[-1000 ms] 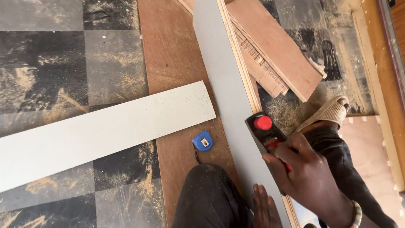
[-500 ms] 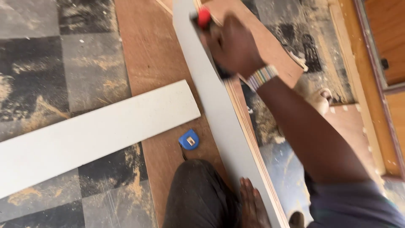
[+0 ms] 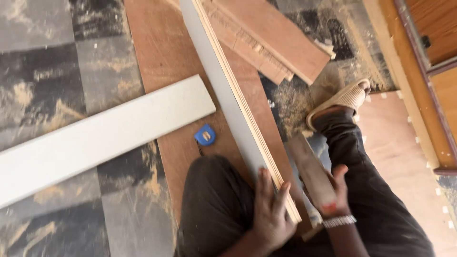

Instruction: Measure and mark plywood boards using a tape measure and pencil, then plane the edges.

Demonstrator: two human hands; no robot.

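A long grey-faced board with a pale layered edge runs from the top centre down to my lap. My left hand lies flat on its near end, fingers spread over the edge. Just to the right, my right hand grips a blurred blocky hand tool with a red part near the wrist. The tool is beside the board's edge; I cannot tell whether it touches it. A small blue tape measure lies on the brown plywood sheet left of the board.
A wide white board lies slanted across the dusty tiled floor at left. Brown wood offcuts are stacked at the top. My sandalled foot rests on sawdust at right, near a wooden door frame.
My right hand had run the tool far up the board, then came back down to the near end. My left hand has moved up onto the board's end.
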